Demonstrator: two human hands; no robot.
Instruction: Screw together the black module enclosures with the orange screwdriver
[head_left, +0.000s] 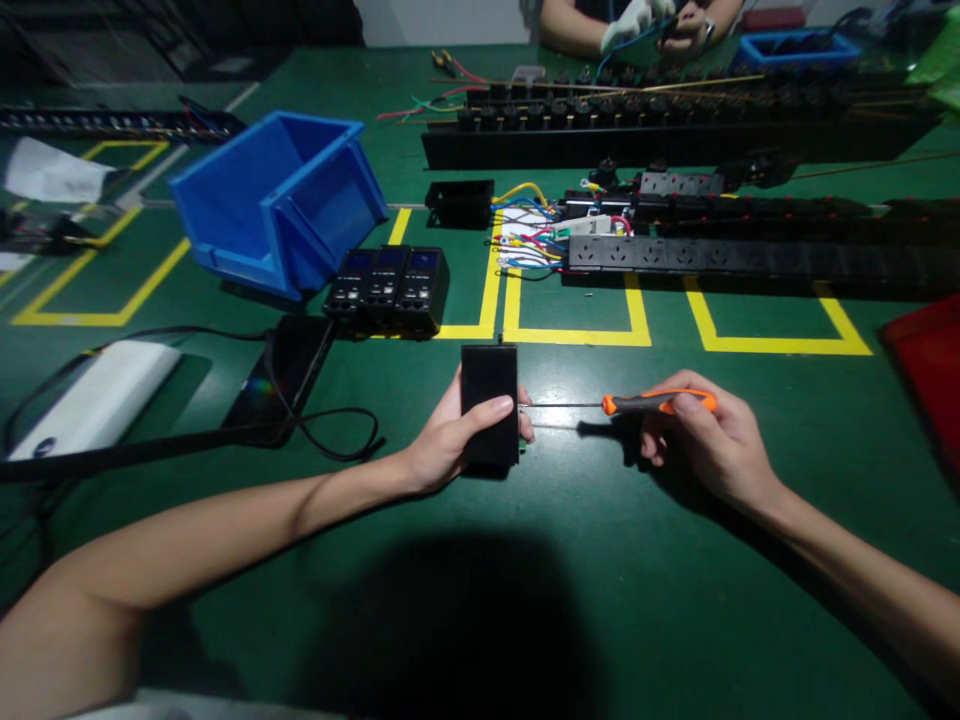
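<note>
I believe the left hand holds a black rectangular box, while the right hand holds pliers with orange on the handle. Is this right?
Not pliers: the head view shows the right hand holding a screwdriver with orange on the handle. The left hand does hold a black rectangular box.

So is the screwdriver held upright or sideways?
Sideways: the right hand grips the screwdriver, its shaft pointing across to the black box.

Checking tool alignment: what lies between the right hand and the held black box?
In the head view, a screwdriver: the right hand grips its handle; its shaft points at the side of the black box.
</note>
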